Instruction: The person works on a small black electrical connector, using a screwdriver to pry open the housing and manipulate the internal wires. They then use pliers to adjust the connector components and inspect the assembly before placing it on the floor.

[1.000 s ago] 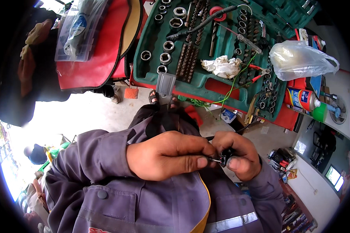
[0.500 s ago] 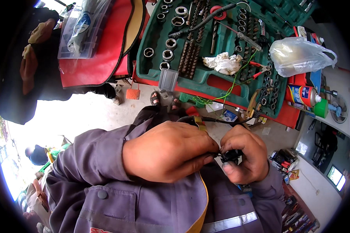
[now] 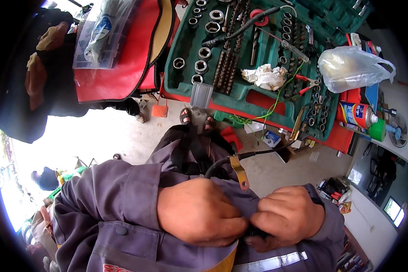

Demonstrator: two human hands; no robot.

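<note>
Head view, left hand [image 3: 201,212] curled, fingers together, tips too hidden to tell their grip, right hand [image 3: 286,213] beside it, fingers bent around a small black part [image 3: 255,232], black cable [image 3: 218,165] and brass-coloured bracket [image 3: 238,172] just far of both.

1. The held part [image 3: 255,232] was coloured black.
2. The cable [image 3: 247,155] was sheathed in black; its bracket [image 3: 239,172] was finished in a gold tone.
3. The jacket [image 3: 122,195] was coloured purple-grey, banded in silver and edged in yellow.
4. The tool case [image 3: 179,81] was moulded in dark green; the wire [image 3: 275,106] was insulated in bright green.
5. The cover [image 3: 106,86] was coloured red and edged in black.
6. The spray can [image 3: 357,113] was printed in blue, red and yellow.
</note>
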